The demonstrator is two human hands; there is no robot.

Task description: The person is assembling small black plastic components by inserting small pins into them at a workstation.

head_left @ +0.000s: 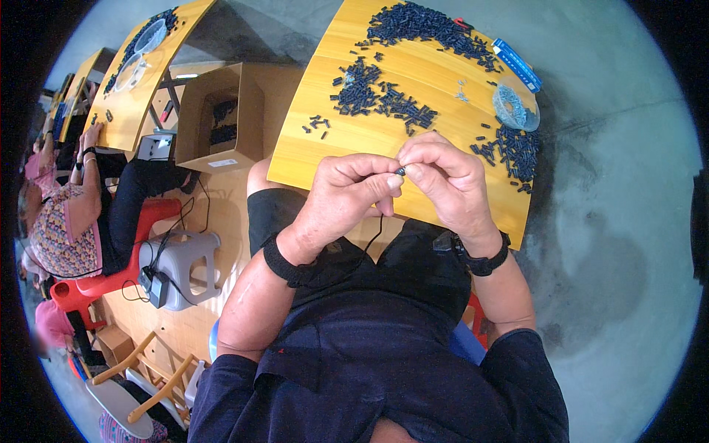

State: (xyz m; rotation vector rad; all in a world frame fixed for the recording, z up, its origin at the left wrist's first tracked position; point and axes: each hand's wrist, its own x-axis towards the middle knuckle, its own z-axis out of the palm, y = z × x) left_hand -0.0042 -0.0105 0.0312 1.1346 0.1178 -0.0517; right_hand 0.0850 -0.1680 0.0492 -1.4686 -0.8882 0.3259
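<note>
In front of me, over the near edge of the yellow wooden table (303, 151), both hands meet at a small black cylindrical part (400, 171). My left hand (353, 186) pinches it between thumb and fingers. The thumb and fingers of my right hand (449, 176) close on its other end; whether they also hold a smaller piece is hidden. Beyond the hands lie loose piles of similar black parts (358, 92), with a larger heap (417, 26) at the far edge. Another pile (517, 151) sits at the right.
A clear plastic tub (533, 118) of light blue pieces stands at the table's right edge, beside a blue box (517, 65). A red-handled tool (463, 24) lies by the far heap. Left are an open cardboard box (196, 140), a grey stool (181, 277) with cables, and a seated person (70, 221).
</note>
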